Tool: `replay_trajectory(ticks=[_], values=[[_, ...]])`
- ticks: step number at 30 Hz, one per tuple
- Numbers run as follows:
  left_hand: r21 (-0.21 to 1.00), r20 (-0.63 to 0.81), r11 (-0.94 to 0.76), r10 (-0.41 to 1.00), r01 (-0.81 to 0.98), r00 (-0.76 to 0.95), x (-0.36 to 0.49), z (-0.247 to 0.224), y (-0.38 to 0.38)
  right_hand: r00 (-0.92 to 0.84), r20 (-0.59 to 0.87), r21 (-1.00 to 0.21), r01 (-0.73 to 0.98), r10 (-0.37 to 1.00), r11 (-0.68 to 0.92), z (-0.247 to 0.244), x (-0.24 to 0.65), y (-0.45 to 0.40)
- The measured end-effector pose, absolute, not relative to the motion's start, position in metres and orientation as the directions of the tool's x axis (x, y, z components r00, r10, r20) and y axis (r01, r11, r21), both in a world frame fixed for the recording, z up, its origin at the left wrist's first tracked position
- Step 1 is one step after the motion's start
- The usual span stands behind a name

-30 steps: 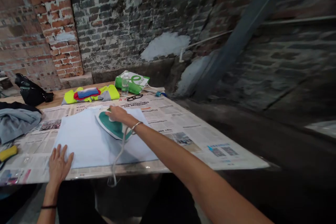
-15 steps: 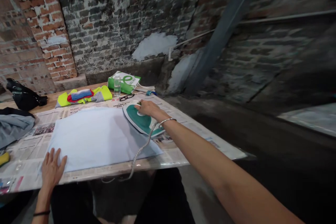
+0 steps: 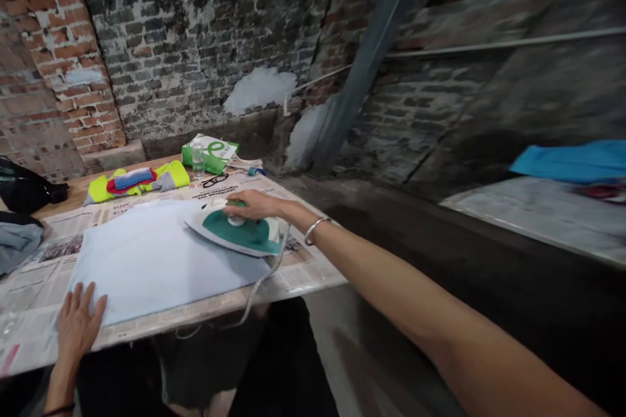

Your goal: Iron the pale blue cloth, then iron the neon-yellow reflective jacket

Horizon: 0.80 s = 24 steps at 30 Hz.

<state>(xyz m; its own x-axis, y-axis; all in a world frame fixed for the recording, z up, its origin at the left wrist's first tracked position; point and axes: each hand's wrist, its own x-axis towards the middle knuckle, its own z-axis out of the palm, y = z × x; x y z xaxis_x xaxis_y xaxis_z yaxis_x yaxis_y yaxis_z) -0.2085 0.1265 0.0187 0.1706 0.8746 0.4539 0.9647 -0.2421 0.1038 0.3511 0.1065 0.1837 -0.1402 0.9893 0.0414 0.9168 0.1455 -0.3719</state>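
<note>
A green and white iron [image 3: 239,229] rests on the right part of a pale blue-white cloth [image 3: 141,254], its tip pointing left. My right hand [image 3: 254,204] is wrapped round the iron's handle. From the iron's rear a pale cord [image 3: 254,293] hangs over the table's front edge. My left hand [image 3: 79,319] lies flat with fingers spread at the cloth's front left corner. The cloth lies spread on a newspaper-covered table [image 3: 308,273].
Behind the cloth are a yellow vest [image 3: 173,176] with red and blue cloths, a clear bottle [image 3: 197,159], a green and white bag [image 3: 215,151] and glasses [image 3: 215,180]. Grey clothing [image 3: 17,244] lies left. Another table [image 3: 538,208] at the right holds blue fabric [image 3: 577,161].
The iron has slid left over the cloth in my right hand and turned, its tip now pointing more to the left. The view has swung right, bringing in the blue fabric.
</note>
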Motion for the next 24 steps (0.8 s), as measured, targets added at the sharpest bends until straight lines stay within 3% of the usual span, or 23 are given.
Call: replay_trajectory(ticks=[8, 16, 20, 24], values=[[0.073, 0.439, -0.312, 0.863, 0.947, 0.25, -0.211, 0.025, 0.128, -0.157, -0.064, -0.208, 0.968, 0.986, 0.14, 0.185, 0.324, 0.093], [0.111, 0.462, -0.297, 0.861, 0.948, 0.215, -0.205, 0.026, 0.123, -0.259, -0.205, -0.263, 0.943, 0.944, 0.202, 0.196, 0.331, 0.041], [0.145, 0.459, -0.196, 0.882, 0.97, 0.109, -0.201, 0.026, 0.12, -0.266, -0.19, -0.273, 0.939, 0.945, 0.209, 0.194, 0.327, 0.022], [0.141, 0.463, -0.2, 0.879, 0.97, 0.114, -0.199, 0.023, 0.118, -0.211, -0.137, -0.187, 0.965, 0.968, 0.183, 0.196, 0.316, 0.02]])
